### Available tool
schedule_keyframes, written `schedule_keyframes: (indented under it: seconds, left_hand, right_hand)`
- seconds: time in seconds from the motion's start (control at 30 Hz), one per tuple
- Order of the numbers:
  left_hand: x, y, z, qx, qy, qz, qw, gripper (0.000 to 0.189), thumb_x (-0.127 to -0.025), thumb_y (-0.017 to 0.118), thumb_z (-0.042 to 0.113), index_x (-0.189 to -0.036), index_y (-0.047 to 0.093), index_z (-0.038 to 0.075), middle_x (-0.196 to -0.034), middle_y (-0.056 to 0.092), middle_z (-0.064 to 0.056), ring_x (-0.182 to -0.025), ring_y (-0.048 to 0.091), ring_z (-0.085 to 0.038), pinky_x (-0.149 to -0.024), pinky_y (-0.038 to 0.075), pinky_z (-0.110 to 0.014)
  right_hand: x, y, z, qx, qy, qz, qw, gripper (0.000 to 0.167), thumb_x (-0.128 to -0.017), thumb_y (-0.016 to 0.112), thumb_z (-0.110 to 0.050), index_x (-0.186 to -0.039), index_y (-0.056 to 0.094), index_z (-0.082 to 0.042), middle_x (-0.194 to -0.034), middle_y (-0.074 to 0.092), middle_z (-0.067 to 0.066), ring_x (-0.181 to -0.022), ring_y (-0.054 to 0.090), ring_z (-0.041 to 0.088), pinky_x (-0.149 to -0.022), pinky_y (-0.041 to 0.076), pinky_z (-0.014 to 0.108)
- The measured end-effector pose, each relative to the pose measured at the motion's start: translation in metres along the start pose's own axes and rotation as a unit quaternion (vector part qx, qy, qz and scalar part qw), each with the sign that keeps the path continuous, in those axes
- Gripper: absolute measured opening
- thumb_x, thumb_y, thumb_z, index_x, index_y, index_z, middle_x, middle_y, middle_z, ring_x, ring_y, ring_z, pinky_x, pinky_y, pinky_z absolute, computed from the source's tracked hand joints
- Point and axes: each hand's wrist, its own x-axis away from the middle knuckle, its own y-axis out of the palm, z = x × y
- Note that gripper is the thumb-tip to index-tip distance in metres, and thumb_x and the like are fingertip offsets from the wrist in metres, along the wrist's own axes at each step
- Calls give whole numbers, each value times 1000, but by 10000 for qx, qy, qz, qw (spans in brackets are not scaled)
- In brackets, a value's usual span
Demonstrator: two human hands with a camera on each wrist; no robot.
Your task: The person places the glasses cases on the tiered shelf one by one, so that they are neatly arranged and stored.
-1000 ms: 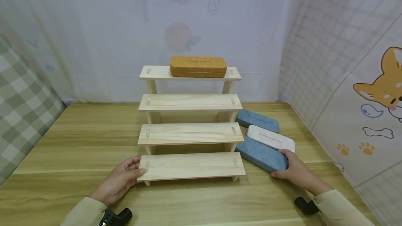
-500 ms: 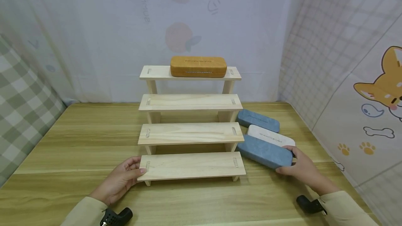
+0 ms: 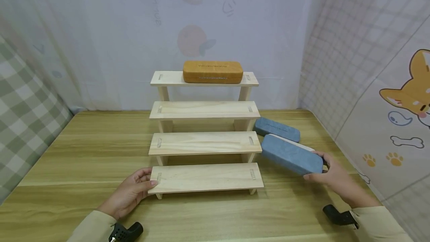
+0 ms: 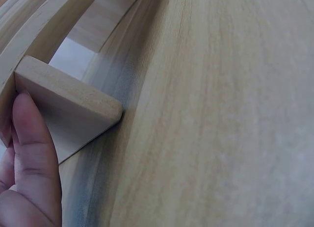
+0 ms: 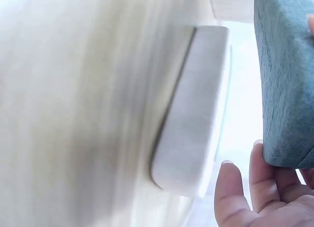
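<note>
There is room above the three lower shelves (image 3: 205,143); the orange case (image 3: 213,72) blocks the middle of the top shelf (image 3: 169,79), the white case (image 5: 189,114) the table (image 3: 285,204) at right.

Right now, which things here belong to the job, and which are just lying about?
Likely the job:
blue case in the right hand
wooden stand, held by the left hand
orange case on its top shelf
white case, other blue case

Likely just surroundings:
checked cloth
white backdrop
dog-printed sheet

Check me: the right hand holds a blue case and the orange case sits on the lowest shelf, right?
Wrong shelf: the head view shows the orange case on the top shelf. The right hand does hold a blue case.
</note>
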Motion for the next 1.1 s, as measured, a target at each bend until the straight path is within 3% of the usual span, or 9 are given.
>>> schedule_keyframes:
  seconds: [0.1, 0.3, 0.4, 0.6, 0.83, 1.1]
  left_hand:
    - [0, 0, 0, -11, 30, -30, 10000, 62, -93, 60, 4, -139, 21, -13, -108, 57, -2, -98, 59, -11, -85, 52, -25]
    - [-1, 1, -1, -34, 10, -29, 10000, 66, -93, 60, 4, -141, 18, -14, -109, 57, -3, -98, 59, -11, -85, 52, -25]
    - [0, 1, 0, -47, 17, -31, 10000, 67, -93, 60, 5, -141, 17, -14, -109, 57, -3, -98, 59, -11, -85, 51, -25]
    - [0, 0, 0, -39, 47, -37, 10000, 65, -92, 61, 5, -139, 20, -14, -108, 57, -2, -98, 59, -11, -86, 51, -25]
    - [0, 0, 0, -52, 65, -48, 10000, 65, -92, 61, 6, -139, 20, -14, -108, 56, -3, -98, 59, -11, -85, 51, -25]
    - [0, -1, 1, -33, 80, -95, 9999, 67, -93, 61, 7, -140, 19, -14, -110, 56, -3, -99, 59, -11, -86, 51, -26]
  right_hand:
    - [0, -6, -2, -149, -7, 18, 9999, 86, -84, 73, -13, -145, 16, 6, -139, 26, 30, -115, 44, 44, -74, 49, 31]
    - [0, -19, -5, -107, -247, 220, 9994, 76, -86, 72, -13, -143, 23, -1, -137, 29, 23, -100, 47, 5, -72, 51, 25]
    - [-1, -26, -7, -35, -371, 313, 9988, 74, -87, 71, -12, -143, 24, -2, -138, 29, 23, -96, 45, -5, -72, 50, 21]
    - [-1, -39, -13, 136, -525, 411, 9977, 77, -88, 69, -12, -147, 21, -6, -138, 28, 20, -98, 42, -10, -71, 48, 16]
    - [-3, -51, -33, 190, -905, 441, 9947, 70, -88, 70, -10, -141, 29, -28, -128, 38, -5, -99, 47, -8, -71, 49, 17]
    - [-12, -51, -66, 466, -1020, 270, 9933, 74, -86, 73, -14, -144, 29, -21, -132, 37, 3, -100, 49, -2, -72, 48, 18]
